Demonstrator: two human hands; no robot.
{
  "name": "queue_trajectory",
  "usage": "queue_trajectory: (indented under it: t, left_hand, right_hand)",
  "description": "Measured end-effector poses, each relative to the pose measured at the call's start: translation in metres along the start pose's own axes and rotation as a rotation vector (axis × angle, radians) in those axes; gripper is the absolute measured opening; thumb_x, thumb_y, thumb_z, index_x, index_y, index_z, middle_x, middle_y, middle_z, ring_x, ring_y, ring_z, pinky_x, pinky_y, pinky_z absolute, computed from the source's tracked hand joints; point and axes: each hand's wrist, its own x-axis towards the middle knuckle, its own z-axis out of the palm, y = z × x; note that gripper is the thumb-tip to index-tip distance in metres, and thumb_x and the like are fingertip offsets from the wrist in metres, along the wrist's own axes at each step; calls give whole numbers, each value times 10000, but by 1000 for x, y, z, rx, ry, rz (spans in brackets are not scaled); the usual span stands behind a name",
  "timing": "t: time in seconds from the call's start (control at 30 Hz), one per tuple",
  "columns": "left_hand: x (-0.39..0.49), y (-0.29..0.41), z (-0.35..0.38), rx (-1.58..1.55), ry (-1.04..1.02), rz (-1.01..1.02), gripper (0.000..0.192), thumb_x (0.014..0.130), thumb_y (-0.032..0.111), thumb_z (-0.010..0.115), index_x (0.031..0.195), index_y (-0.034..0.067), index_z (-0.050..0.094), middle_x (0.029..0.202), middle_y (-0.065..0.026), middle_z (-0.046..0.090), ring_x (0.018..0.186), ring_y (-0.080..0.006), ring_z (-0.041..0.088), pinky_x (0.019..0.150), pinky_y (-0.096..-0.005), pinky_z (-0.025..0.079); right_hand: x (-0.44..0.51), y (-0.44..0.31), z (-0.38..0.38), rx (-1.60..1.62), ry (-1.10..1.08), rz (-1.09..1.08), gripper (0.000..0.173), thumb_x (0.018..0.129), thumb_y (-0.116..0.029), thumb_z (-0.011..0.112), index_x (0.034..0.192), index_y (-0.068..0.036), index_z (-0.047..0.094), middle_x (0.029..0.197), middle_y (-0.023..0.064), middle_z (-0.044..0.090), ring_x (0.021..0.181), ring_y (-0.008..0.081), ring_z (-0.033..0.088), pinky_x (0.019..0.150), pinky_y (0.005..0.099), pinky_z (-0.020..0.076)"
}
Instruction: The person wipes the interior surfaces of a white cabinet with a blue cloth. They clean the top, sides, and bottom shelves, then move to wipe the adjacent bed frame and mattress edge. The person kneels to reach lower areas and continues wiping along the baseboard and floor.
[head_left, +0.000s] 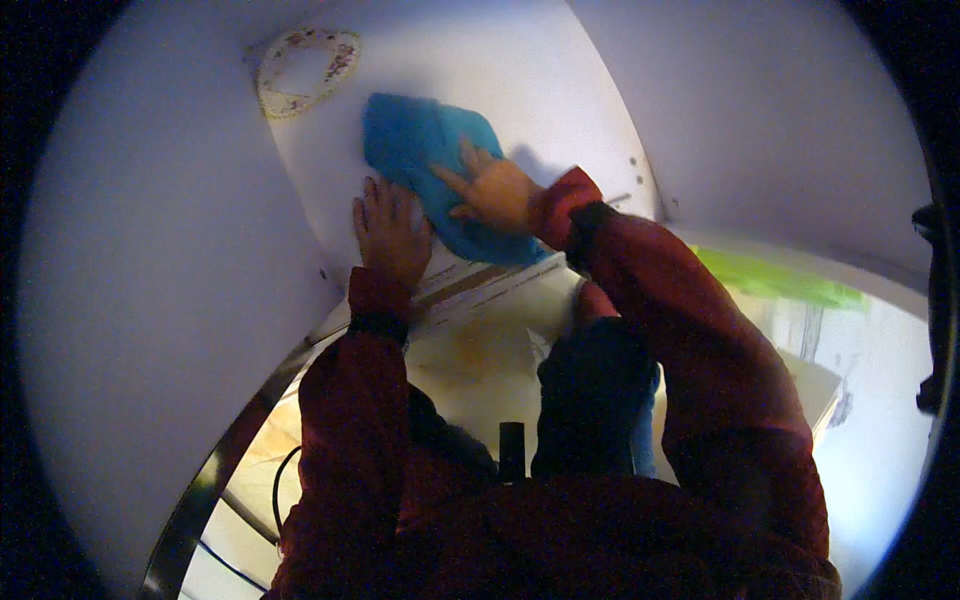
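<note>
A blue cloth (409, 142) lies spread on the white bottom panel (465, 45) of a cabinet or shelf compartment. My right hand (491, 187) rests on top of the cloth with its fingers spread. Beside the cloth's left edge, my left hand (390, 229) lies palm down on the white panel, fingers slightly apart. Part of the cloth is covered by my right hand, and it reaches towards the panel's front edge (487, 281).
White side walls rise at the left (150, 187) and right (750, 112). A pale oval item with a floral border (345, 60) lies in the far left corner. A bright green item (772, 277) shows outside at right. Black cables (277, 487) run at lower left.
</note>
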Motion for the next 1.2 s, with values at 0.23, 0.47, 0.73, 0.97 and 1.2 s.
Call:
queue_trajectory:
  t: [0.23, 0.47, 0.73, 0.97, 1.2]
  left_hand:
    - [1, -3, 16, 23, 8, -36, 560, 856, 317, 586, 1320, 18, 488, 1464, -190, 369, 1393, -395, 265, 1121, -556, 190]
    - [3, 5, 5, 40, 28, -33, 563, 896, 340, 554, 1378, 69, 449, 1502, -165, 331, 1394, -388, 268, 1123, -555, 186]
    - [2, 9, -3, -4, 71, -41, 554, 910, 329, 560, 1395, 92, 433, 1493, -168, 341, 1372, -400, 304, 1117, -551, 213]
    - [0, 24, -9, 116, 29, -78, 571, 936, 372, 505, 1422, 92, 398, 1507, -178, 315, 1392, -405, 267, 1110, -573, 200]
    - [5, 71, 12, 246, 27, -341, 653, 958, 419, 436, 1450, 10, 301, 1525, -240, 231, 1411, -430, 201, 1117, -585, 151]
  right_hand:
    - [28, -4, -13, -97, -51, 50, 716, 859, -519, 591, 1471, -242, 343, 1397, 399, 287, 1108, 485, 540, 859, 460, 514]
    - [8, 29, 3, -15, 122, 129, 696, 864, -568, 551, 1449, -242, 363, 1404, 349, 332, 1125, 494, 533, 859, 497, 514]
    - [-183, 104, -9, -79, -25, 839, 819, 925, -623, 376, 1495, -69, 179, 1448, 355, 275, 1012, 472, 610, 735, 501, 554]
    - [-212, 82, 22, -125, 95, 650, 869, 869, -579, 534, 1357, 118, 358, 1363, 399, 351, 883, 448, 650, 703, 450, 563]
    - [-213, 85, 5, -8, 164, 658, 694, 855, -469, 609, 1349, -10, 441, 1351, 273, 462, 809, 407, 668, 675, 478, 551]
